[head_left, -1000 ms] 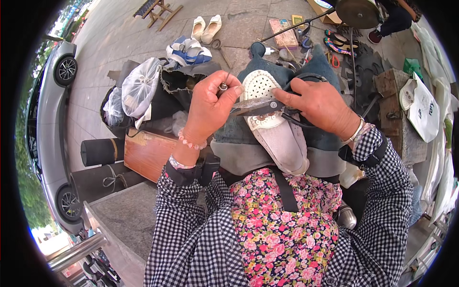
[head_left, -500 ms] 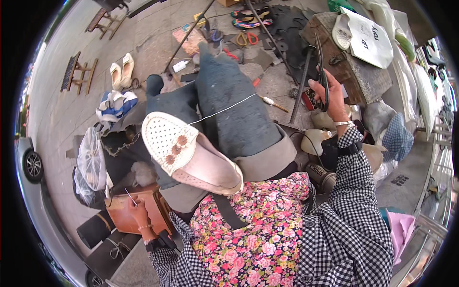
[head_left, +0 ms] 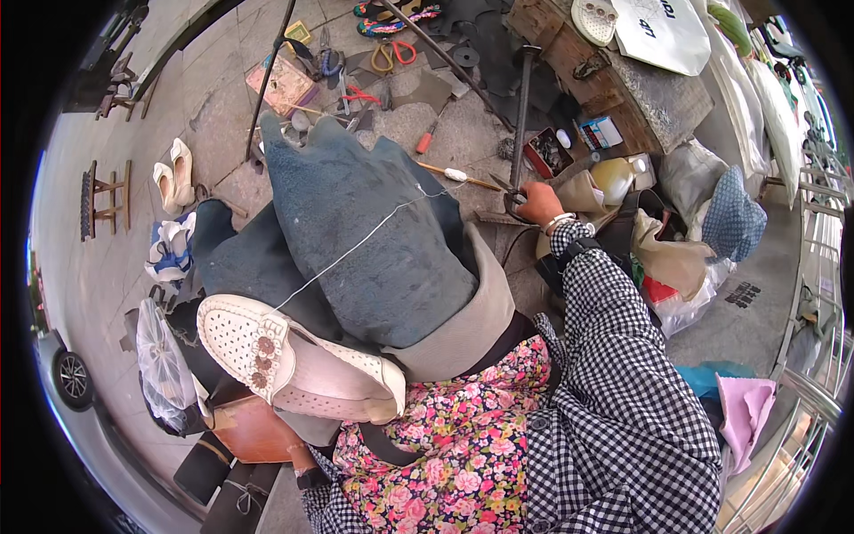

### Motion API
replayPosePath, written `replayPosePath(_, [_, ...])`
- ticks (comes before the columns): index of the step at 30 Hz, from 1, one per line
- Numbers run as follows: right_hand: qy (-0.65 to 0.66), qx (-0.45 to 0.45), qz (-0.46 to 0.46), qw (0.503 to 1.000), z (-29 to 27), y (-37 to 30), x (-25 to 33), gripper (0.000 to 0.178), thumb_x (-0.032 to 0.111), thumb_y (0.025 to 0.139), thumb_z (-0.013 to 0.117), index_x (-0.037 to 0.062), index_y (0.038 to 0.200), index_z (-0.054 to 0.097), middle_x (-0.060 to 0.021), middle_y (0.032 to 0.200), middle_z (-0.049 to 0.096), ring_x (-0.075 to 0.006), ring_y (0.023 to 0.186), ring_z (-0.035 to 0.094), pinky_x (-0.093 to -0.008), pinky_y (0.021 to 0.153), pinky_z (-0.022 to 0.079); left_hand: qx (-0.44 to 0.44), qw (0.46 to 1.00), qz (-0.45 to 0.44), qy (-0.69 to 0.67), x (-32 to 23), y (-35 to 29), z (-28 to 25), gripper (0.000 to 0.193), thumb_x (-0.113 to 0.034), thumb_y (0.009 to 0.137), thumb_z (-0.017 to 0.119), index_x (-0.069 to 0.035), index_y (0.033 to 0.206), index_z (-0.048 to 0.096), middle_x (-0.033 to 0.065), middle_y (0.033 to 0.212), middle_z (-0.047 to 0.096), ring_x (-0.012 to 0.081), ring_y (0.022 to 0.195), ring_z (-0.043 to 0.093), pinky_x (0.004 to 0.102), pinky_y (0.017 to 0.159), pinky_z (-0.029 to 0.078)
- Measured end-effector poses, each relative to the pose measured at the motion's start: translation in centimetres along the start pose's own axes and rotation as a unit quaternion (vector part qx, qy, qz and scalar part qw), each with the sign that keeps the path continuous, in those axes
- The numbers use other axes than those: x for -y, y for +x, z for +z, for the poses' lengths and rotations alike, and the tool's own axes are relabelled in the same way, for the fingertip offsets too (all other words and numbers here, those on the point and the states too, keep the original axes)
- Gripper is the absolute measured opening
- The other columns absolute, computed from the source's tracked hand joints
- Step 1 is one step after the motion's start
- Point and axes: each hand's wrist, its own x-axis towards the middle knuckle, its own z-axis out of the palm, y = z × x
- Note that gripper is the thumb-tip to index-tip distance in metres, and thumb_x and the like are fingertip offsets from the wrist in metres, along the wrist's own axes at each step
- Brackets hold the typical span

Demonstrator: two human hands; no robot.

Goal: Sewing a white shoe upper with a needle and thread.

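Note:
A cream loafer (head_left: 236, 343) with punched holes and brown flower trims lies on my lap, toe to the left. From it a white thread (head_left: 347, 254) crosses the blue-grey lap cover (head_left: 374, 267) toward an awl-like wooden stick (head_left: 471, 180) with white thread wound on it. My right hand (head_left: 539, 205) is closed round dark scissors (head_left: 514, 201), low beside the foot of a metal post (head_left: 525, 116). Of my left hand (head_left: 301, 457) only a bit near the wrist shows, beside the brown leather box (head_left: 258, 432); its fingers are hidden below the shoe.
A wooden box (head_left: 623, 98) at the back right carries another cream shoe (head_left: 594, 20) and a white bag (head_left: 663, 36). Pliers, orange-handled scissors (head_left: 393, 56) and a red-handled tool (head_left: 427, 141) lie on the paving. Cream shoes (head_left: 173, 175) sit left; a yellowish jug (head_left: 614, 181) stands right.
My right hand has lowered the scissors from upright by the wooden box to beside the metal post. My left hand, earlier holding a thin pointed tool, has slipped mostly out of sight. The view has shifted.

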Motion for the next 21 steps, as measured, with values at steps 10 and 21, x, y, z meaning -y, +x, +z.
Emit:
replayPosePath(10, [0.303,-0.188,0.131,0.925,5.5,-6.3,-3.2,0.036,0.018,0.070,0.067,0.0021,0.101,0.061,-0.0189,0.087,0.063,-0.0329,0.083,0.062,-0.0380,0.076,0.049,0.080,0.996,-0.015,-0.019,-1.7,-2.9,0.6,0.029,-0.007,0.082,0.059,0.002,0.109,0.056,0.0078,0.097,0.062,0.0136,0.087,0.056,0.0263,0.074,0.046])
replayPosePath(21, [0.233,-0.072,0.176,0.954,4.9,-2.2,-3.3,0.034,0.020,0.068,0.069,-0.0009,0.094,0.063,-0.0185,0.094,0.065,-0.0320,0.090,0.062,-0.0358,0.080,0.047,0.110,0.992,-0.041,-0.037,-4.5,2.2,4.9,0.026,-0.007,0.083,0.058,0.002,0.107,0.057,0.0072,0.097,0.061,0.0134,0.087,0.055,0.0265,0.074,0.045])
